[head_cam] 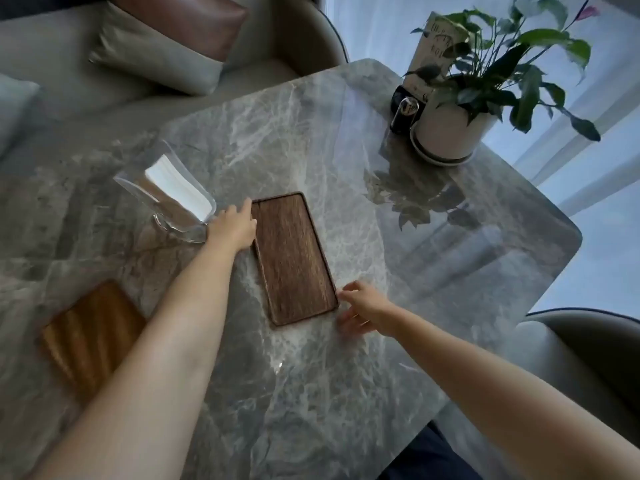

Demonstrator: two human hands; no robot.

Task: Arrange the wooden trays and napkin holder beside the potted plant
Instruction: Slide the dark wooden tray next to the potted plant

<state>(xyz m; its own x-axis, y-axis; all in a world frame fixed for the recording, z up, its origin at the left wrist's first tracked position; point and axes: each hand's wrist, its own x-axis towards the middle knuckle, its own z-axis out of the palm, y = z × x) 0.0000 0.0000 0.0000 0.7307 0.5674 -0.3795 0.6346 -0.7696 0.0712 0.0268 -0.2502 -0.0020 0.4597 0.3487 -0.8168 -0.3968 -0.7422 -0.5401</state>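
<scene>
Dark wood tray (293,258) lies flat mid tabletop (311,393). Your left hand (232,226) touches its far-left corner, fingers spread; right hand (363,309) open at near-right corner, gripping nothing. Clear napkin holder (169,195) just left; lighter tray (90,332) near-left; potted plant (450,129) far right, well apart.

Grey marble table (311,393) carrying dark wooden tray (292,258) mid-surface, lighter tray (91,336) at left edge, clear napkin holder (169,197), potted plant (450,133) at far right corner.
</scene>
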